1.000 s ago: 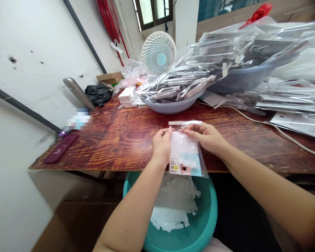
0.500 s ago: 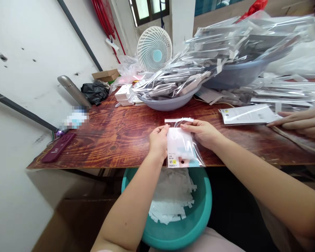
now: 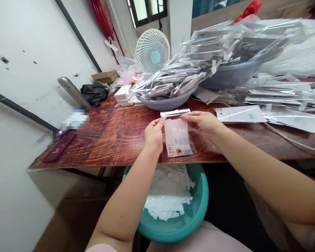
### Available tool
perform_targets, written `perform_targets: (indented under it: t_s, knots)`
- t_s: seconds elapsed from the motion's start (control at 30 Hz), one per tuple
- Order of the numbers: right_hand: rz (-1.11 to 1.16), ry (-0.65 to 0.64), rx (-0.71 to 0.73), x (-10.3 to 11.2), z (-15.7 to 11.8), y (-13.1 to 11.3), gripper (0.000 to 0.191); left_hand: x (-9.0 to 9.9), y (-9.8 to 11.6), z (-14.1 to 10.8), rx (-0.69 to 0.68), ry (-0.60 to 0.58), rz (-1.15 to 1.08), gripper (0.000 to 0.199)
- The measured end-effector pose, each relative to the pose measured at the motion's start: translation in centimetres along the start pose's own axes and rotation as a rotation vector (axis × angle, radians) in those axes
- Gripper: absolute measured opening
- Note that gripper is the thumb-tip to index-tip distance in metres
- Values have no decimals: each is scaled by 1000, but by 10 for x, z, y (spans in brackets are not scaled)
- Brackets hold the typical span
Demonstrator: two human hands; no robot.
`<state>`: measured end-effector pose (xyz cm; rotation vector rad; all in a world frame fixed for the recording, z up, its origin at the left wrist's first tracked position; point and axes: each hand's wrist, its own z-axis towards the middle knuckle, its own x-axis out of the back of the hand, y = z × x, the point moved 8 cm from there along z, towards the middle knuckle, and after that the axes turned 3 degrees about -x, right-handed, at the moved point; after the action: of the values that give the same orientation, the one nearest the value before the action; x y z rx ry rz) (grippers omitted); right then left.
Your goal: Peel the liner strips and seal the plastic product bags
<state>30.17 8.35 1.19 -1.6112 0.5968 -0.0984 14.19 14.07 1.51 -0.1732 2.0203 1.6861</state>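
A clear plastic bag (image 3: 177, 138) with a white printed card inside is held between my two hands over the table's front part. My left hand (image 3: 154, 134) pinches its upper left side, thumb on top. At the upper right, my right hand (image 3: 201, 123) grips the bag between thumb and fingers. The bag's flap with a white strip (image 3: 174, 112) points away from me. Below the table edge stands a teal basin (image 3: 203, 203) holding many white strips (image 3: 165, 208).
On the wooden table (image 3: 107, 136) are a purple basin (image 3: 168, 104) heaped with bagged items, another heaped basin (image 3: 228, 75), a fan (image 3: 152, 50), a white box (image 3: 123, 95), a dark red phone (image 3: 60, 147) and, at right, bagged cards (image 3: 240, 114).
The bag has tilted and moved slightly away from me, its flap now lying flatter. Another person's hand at the right has left the view, and more bagged cards show there.
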Motion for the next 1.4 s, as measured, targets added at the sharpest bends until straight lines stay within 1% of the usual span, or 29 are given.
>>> perform_targets:
  t_s: [0.1,0.17,0.23,0.27,0.3,0.33,0.4,0.47,0.53,0.6,0.67,0.73,0.8,0.87,0.93,1.07,1.23,1.33,1.4]
  knots:
    - [-95,78,215,1,-19,-41,27,-12,39,-13,-190,-170,100,12]
    - [-167,74,292,0,-40,-55,24,-13,62,-30,-347,-259,254,12]
    - [-232,42,270,2,-64,-51,22,-7,73,-54,-486,-323,472,8]
    - [-255,32,231,4,-76,-42,22,-3,73,-67,-524,-355,583,6]
    - [-274,32,187,8,-89,-31,23,2,67,-80,-525,-392,682,6]
    - [-283,44,150,13,-101,-18,23,9,57,-92,-485,-430,759,7]
    - [-304,61,105,22,-124,9,23,25,32,-113,-339,-476,860,10]
    - [-353,101,81,30,-142,31,23,41,7,-129,-185,-465,890,11]
    - [-384,116,45,35,-153,47,22,54,-14,-140,-57,-426,858,11]
    - [-352,82,1,35,-158,59,19,61,-31,-147,32,-378,773,11]
    - [-285,41,-33,33,-160,65,16,67,-42,-150,99,-304,656,12]
    - [-241,48,-49,34,-161,69,15,73,-50,-151,168,-210,537,12]
    - [-212,103,-60,38,-161,73,15,78,-57,-151,247,-128,443,14]
    - [-164,175,-76,43,-162,80,16,82,-63,-151,315,-81,391,16]
    - [-94,226,-107,46,-163,89,19,86,-68,-151,371,-60,377,18]
    - [2,259,-149,45,-165,101,20,92,-74,-152,425,-43,352,21]
    - [12,305,-87,43,-164,98,20,94,-80,-155,484,19,266,29]
    - [8,329,-90,42,-162,98,22,95,-82,-156,519,54,235,35]
    - [7,326,-90,41,-160,99,22,95,-83,-156,540,57,220,38]
